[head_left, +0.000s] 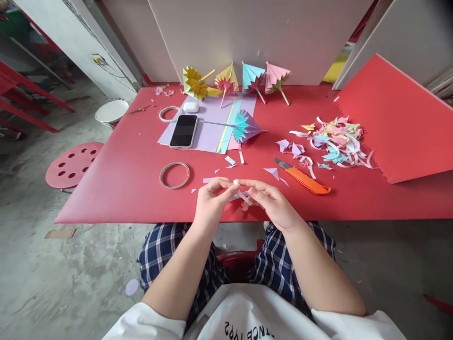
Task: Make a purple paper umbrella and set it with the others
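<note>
Holding a narrow white strip (244, 196), tilted, just above the near edge of the red table (116, 189). Pinched at its upper end with thumb and index finger of the left hand (215, 198), with remaining fingers curled behind. Met there from the other side by the right hand (274, 203), with index finger stretched flat to the strip's top and with thumb bent near its lower part; impossible to tell whether closed on it. Angled inward on both sides, with bare forearms reaching from white sleeves (152, 321) to wrists near the table edge. Flanked by a tape roll (174, 175) on the left and an orange cutter (307, 182) on the right. Faced farther off by a purple paper umbrella (249, 127).
</note>
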A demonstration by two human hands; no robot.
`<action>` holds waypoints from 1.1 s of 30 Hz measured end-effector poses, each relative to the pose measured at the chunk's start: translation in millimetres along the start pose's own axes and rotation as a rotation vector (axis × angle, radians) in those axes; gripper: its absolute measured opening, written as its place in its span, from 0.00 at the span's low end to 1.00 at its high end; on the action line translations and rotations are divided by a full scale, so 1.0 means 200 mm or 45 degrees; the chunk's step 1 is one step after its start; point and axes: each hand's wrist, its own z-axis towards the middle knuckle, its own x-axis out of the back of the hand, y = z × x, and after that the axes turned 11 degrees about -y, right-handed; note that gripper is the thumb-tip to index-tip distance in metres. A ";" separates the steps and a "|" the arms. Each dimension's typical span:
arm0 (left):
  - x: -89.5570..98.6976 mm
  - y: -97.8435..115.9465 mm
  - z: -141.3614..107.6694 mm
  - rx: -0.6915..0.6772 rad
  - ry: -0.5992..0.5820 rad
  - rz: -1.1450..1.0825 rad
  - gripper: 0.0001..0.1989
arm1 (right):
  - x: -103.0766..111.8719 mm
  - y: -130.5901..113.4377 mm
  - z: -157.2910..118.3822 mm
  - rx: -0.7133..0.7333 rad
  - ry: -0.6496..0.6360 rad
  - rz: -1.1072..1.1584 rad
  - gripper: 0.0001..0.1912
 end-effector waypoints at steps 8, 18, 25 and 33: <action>-0.07 0.00 -0.04 -0.060 0.249 -0.316 0.09 | 0.03 0.00 -0.02 0.008 0.380 -0.043 0.19; -0.11 -0.07 -0.08 -0.215 0.425 0.136 0.05 | 0.02 0.05 0.01 -0.028 0.522 -0.001 0.12; 0.04 -0.12 -0.10 -0.659 0.563 0.983 0.12 | 0.01 -0.01 -0.04 -0.021 0.566 -0.430 0.10; 0.05 -0.05 -0.05 -0.123 0.199 0.245 0.12 | 0.02 0.00 -0.03 -0.066 0.552 -0.482 0.10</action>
